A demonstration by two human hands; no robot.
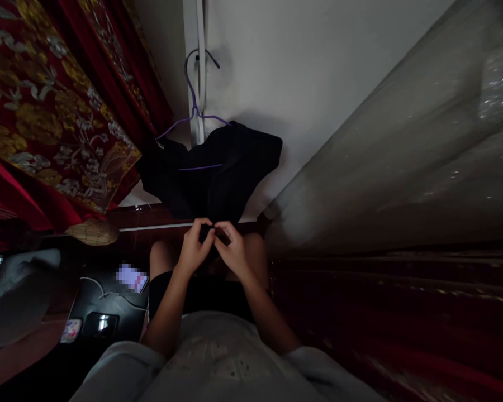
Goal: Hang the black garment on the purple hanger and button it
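A black garment (238, 167) hangs in front of me on a thin purple wire hanger (196, 109), whose hook is caught on a white upright strip at the wall. The hanger's lower bar shows across the neck opening. My left hand (196, 245) and my right hand (231, 245) meet at the garment's lower front, above my lap. Thumb and forefinger of each are pinched together, fingertips nearly touching, on the dark cloth's edge. Any small part between the fingertips is too dark to make out.
Red cloth with gold and silver embroidery (58, 106) hangs at the left. Below it are a woven rounded object (94, 231), a lit phone (132, 278), a cable (103, 293) and a dark phone (100, 325). Another person's sleeve (20, 296) is at far left. A grey plastic sheet (360, 162) covers the right side.
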